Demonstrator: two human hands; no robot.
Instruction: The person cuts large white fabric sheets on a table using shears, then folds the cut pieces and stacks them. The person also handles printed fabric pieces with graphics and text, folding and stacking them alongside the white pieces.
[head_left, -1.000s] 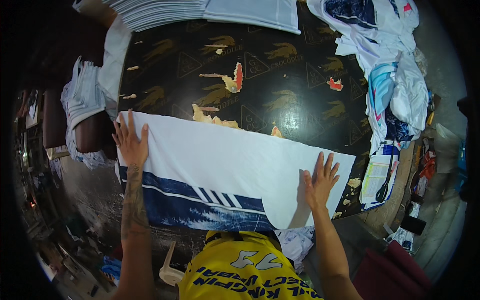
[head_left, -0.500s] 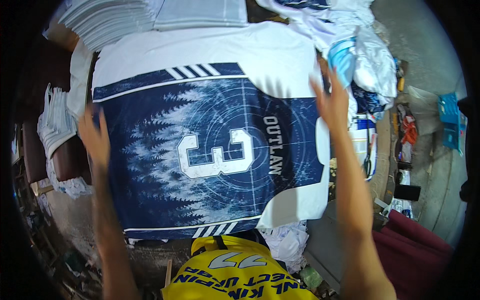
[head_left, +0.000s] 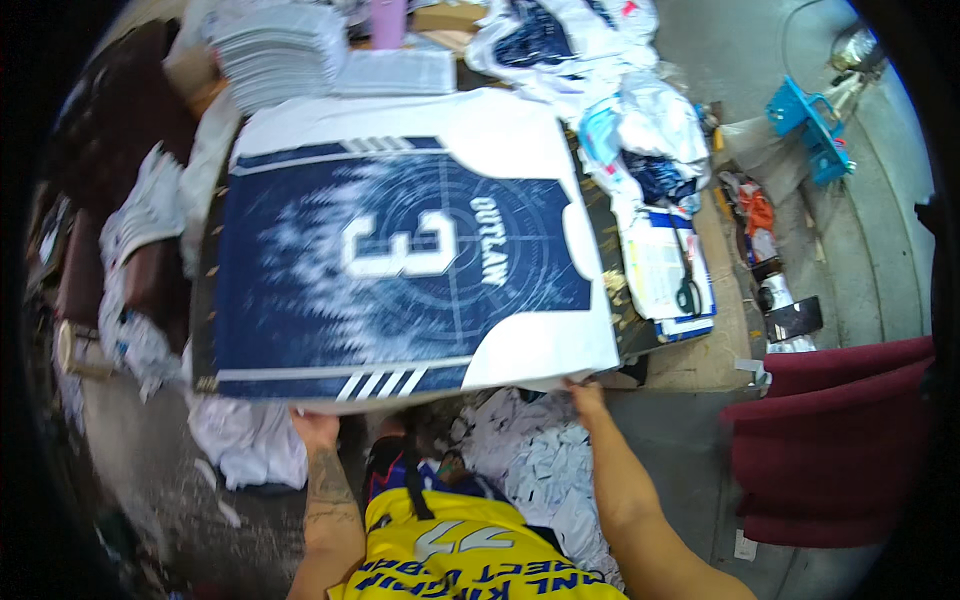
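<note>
A navy and white jersey panel [head_left: 300,250] lies spread flat on a dark work table [head_left: 208,330]. Its print has pale forest shapes, rings and a large white numeral, turned sideways. At the table's near edge, my left hand [head_left: 318,430] is closed on the panel's lower edge toward the left, its fingers partly hidden beneath the cloth. My right hand [head_left: 588,398] pinches the same edge near the white right-hand corner.
Folded white cloth stacks [head_left: 275,60] stand at the far left. Crumpled garments [head_left: 660,115] and scissors [head_left: 688,295] on papers lie to the right. A maroon chair [head_left: 830,440] stands right, a blue basket [head_left: 808,125] beyond. White scraps [head_left: 555,470] are heaped below the near edge.
Both hands have come down from above the panel's left and right sides to its near edge and closed on it. The view has shifted, showing more table and floor.
</note>
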